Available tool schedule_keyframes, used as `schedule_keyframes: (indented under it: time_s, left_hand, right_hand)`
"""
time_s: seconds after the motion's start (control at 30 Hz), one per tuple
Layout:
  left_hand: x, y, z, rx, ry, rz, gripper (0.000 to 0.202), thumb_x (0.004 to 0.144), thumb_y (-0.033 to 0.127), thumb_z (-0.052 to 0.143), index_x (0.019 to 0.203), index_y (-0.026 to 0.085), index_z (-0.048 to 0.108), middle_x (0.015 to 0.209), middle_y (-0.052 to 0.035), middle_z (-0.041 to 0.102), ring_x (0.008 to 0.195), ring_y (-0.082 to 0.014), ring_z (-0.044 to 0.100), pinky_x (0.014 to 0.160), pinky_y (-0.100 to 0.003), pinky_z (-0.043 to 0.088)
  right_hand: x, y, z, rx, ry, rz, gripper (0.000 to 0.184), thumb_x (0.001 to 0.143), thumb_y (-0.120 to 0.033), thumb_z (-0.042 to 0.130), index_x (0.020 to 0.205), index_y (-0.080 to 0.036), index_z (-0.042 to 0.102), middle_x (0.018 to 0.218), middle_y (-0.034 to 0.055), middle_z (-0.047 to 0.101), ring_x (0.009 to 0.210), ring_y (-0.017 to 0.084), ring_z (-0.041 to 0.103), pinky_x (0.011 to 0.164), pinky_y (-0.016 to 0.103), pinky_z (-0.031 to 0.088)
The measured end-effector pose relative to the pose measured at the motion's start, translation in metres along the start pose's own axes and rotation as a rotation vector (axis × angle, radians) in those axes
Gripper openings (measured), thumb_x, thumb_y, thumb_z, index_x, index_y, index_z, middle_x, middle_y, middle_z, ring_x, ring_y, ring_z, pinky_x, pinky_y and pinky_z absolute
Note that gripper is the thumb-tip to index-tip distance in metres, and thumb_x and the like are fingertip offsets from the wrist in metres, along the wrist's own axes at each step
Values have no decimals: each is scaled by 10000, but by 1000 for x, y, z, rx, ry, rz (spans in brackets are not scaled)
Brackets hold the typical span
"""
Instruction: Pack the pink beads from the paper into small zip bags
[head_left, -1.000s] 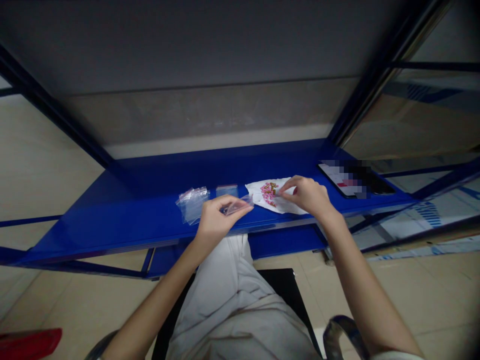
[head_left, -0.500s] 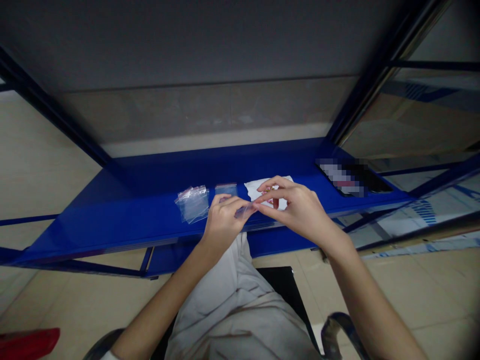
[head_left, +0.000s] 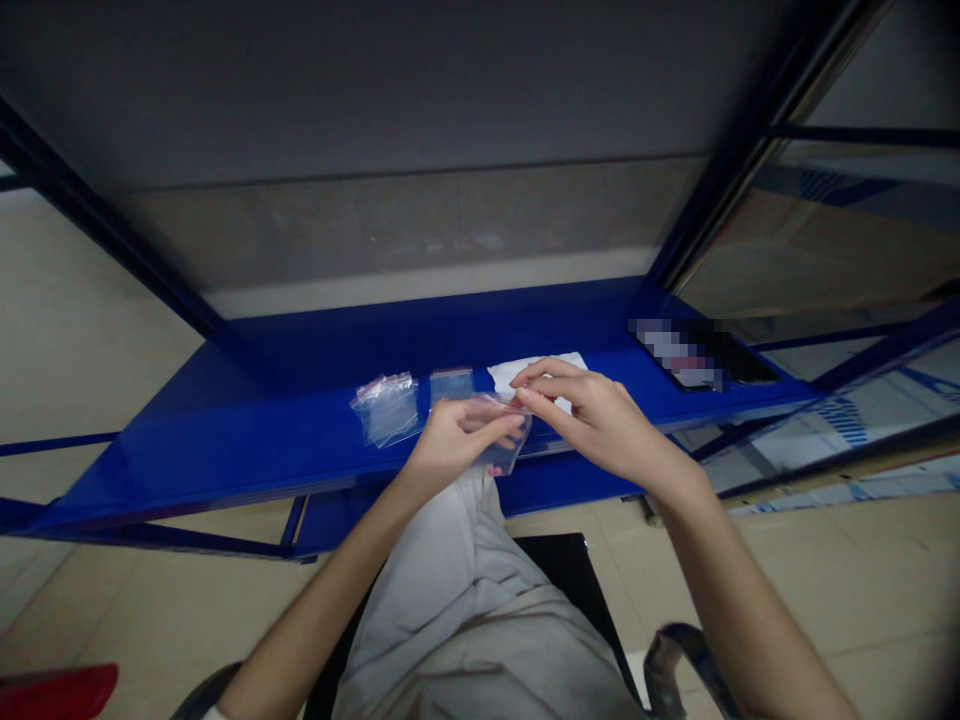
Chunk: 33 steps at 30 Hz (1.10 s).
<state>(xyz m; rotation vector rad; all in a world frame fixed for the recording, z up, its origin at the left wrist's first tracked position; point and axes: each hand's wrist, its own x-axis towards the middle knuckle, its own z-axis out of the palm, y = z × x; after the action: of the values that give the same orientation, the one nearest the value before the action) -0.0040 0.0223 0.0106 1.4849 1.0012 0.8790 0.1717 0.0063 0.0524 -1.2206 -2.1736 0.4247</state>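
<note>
1. Hands first: the left hand (head_left: 457,445) is curled around a small clear zip bag (head_left: 508,457), thumb lying across it. The right hand (head_left: 596,425) has its fingertips pinched together at the bag's top corner, but I can't tell if they've got hold.
2. The bag sits just over the front edge of the blue shelf (head_left: 225,455), long axis tilted, though the exact angle is hard to call.
3. Progress-wise, one bag is in hand, while a small pile of bags (head_left: 386,410), a single bag (head_left: 451,384) and white paper (head_left: 536,368) lie on the shelf.

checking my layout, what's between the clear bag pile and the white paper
Head view: one small clear bag lies on the blue shelf between the clear bag pile and the white paper.
</note>
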Motion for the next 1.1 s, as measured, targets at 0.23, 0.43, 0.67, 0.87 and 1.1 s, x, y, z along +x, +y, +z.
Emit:
schedule_keyframes:
  time_s: [0.23,0.43,0.67,0.87,1.1]
  left_hand:
    - [-3,1,-3,-258,-138,-73,264,751,399,663,752,141,721,798,-77,740,688,-191,705,805,-324,509]
    - [-2,-1,-1,-422,-225,-119,479,820,561,497,806,132,710,829,-98,743,723,-215,712,869,-358,481]
    - [4,-4,5,-273,-80,-59,556,760,632,516,830,119,718,800,-112,745,810,-244,701,772,-335,522]
    - [7,-9,0,-275,191,3,298,670,418,728,745,131,713,692,-55,737,694,-201,702,736,-311,540]
    - [8,-7,-1,-260,65,-39,243,657,318,754,799,123,729,789,-76,753,780,-212,706,727,-295,548]
  right_hand:
    - [4,5,0,241,-14,-3,220,874,-317,531,774,-190,680,963,50,662,864,150,610,651,226,460]
    - [5,7,-1,288,-28,-3,193,868,-297,548,791,-188,686,955,45,664,851,141,614,660,224,459]
    - [6,12,1,264,-37,-3,185,825,-333,598,778,-181,692,909,55,684,774,151,618,641,244,459]
    - [7,17,4,211,44,69,189,811,-356,613,788,-189,701,766,13,694,669,134,611,583,221,430]
    - [11,18,7,270,52,-4,165,815,-333,616,813,-197,708,863,33,687,753,136,616,580,216,433]
